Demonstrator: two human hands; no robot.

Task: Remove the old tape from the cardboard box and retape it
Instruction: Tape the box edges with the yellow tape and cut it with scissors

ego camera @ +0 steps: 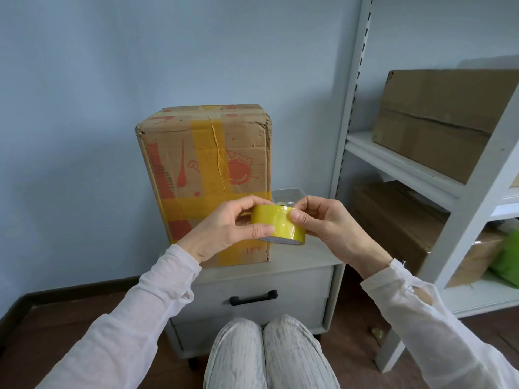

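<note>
A tall cardboard box (pixel 205 169) with red print stands upright on a low grey cabinet (pixel 306 256). Yellow tape (pixel 209 153) runs down its front face and crosses in a wide band near the bottom. In front of the box I hold a roll of yellow tape (pixel 276 224). My left hand (pixel 224 228) grips the roll from the left, thumb underneath and fingers over the top. My right hand (pixel 323 220) pinches the roll's right side, its thumb pressing on the outer tape surface.
The cabinet has a drawer with a black handle (pixel 253 297). A white shelving unit (pixel 421 169) at the right holds several cardboard boxes (pixel 438 119) and something green (pixel 508 256). My knees (pixel 264 352) are just before the cabinet. A clear container (pixel 286 195) sits behind the roll.
</note>
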